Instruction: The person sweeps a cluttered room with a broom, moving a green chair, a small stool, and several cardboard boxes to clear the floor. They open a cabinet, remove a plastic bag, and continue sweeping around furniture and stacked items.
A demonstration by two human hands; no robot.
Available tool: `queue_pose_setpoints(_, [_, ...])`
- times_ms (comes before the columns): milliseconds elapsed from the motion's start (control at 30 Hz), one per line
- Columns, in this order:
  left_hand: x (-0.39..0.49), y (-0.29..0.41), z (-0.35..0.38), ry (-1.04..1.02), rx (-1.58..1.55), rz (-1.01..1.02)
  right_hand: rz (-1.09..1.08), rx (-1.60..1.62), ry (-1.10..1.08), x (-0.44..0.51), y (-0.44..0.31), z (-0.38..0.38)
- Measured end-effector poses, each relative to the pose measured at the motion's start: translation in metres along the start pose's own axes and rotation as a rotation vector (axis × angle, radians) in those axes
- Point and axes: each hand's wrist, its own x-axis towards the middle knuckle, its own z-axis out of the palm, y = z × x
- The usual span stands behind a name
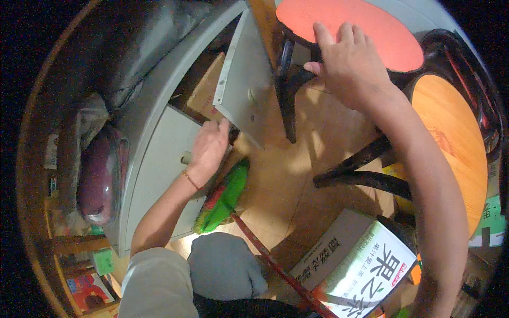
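My right hand (350, 59) lies over the near rim of a stool's red seat (385, 35), with the fingers on top and the thumb below the edge. Black curved legs (287, 99) carry that seat. At the opening of a grey cabinet (149, 159), my left hand (210, 143) is bent with its fingers curled. Its fingertips are partly hidden, and whether they grip anything is unclear. The cabinet door (244, 87) stands ajar just above this hand. Inside the cabinet shows a cardboard box (206, 85). Below the left hand, a broom's green head (228, 202) rests against the floor.
The broom's red handle (270, 258) slants toward my body, past my grey-clothed knee (226, 266). A printed carton (358, 266) sits on the wooden floor (286, 190). At right, a stool with a wooden seat (449, 135) has splayed black legs (358, 159). Shelves with packages (87, 290) line the left.
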Motion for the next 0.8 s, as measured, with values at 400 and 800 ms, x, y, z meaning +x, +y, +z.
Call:
queue_pose_setpoints(400, [0.097,-0.022,-0.094,0.223,-0.414,-0.250,0.114,-0.053,-0.120,0.002,-0.004,-0.009])
queue_pose_setpoints(800, [0.090,0.021,-0.106,0.133,-0.241,-0.244,0.122,-0.020,-0.099,-0.002,-0.004,-0.010])
